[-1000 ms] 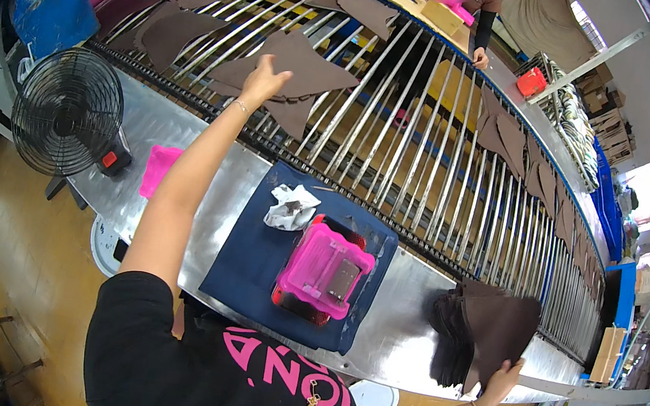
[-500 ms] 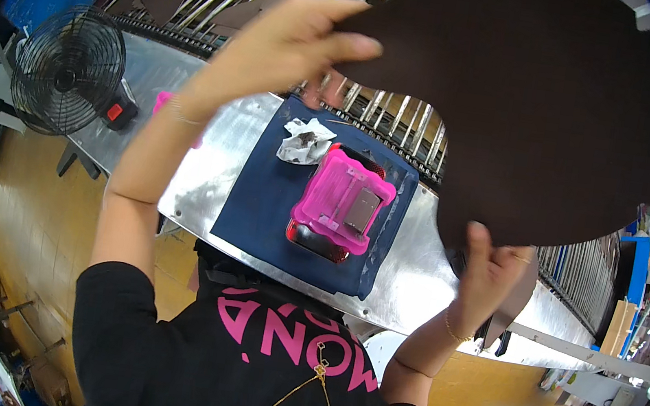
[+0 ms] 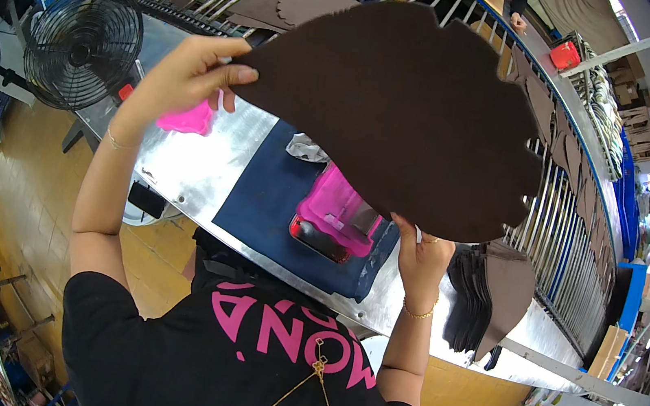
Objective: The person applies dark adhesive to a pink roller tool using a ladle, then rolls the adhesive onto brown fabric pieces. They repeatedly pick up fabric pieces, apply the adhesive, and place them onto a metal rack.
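Brown panel, up at 12 o'clock over the metal bench, looks light and flexible, best held by edges: left hand pinching 9 o'clock, right hand pinching 6!

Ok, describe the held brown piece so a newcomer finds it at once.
Find the metal table. Above it, the left hand and right hand hold a large dark brown sheet. Unlike the stacked brown pieces, it is up off the table.
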Motion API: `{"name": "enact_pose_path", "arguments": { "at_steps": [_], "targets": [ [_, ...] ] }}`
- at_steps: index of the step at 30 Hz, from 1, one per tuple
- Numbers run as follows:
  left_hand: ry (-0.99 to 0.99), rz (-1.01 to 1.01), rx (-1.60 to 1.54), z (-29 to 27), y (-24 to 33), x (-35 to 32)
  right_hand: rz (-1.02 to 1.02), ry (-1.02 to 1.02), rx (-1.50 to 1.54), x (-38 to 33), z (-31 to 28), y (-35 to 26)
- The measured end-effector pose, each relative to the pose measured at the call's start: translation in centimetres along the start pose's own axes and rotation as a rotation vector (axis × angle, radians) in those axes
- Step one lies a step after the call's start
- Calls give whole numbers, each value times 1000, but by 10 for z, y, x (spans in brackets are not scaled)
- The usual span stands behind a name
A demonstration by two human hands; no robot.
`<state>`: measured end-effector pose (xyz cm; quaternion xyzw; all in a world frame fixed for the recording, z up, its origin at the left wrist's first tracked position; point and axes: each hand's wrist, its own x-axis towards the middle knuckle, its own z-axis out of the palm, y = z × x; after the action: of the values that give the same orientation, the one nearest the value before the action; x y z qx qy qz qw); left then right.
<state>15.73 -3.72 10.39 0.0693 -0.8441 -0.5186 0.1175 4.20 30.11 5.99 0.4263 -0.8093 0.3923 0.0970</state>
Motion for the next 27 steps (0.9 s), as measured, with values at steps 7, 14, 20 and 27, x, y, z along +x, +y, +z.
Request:
{"name": "enact_pose_path", "arguments": {
  "at_steps": [7, 14, 20, 27],
  "targets": [
    [-240, 190, 230, 58, -6, 19, 198, -71, -168, -59, -37, 27],
    [-480, 454, 384, 113, 19, 43, 360, 148, -111, -121, -78, 35],
    [-533, 683, 361, 175, 39, 54, 544, 626, -211, -140, -164, 13],
    [-511, 451, -291, 170, 109, 98, 418, 598, -362, -83, -193, -1]
  ]
}}
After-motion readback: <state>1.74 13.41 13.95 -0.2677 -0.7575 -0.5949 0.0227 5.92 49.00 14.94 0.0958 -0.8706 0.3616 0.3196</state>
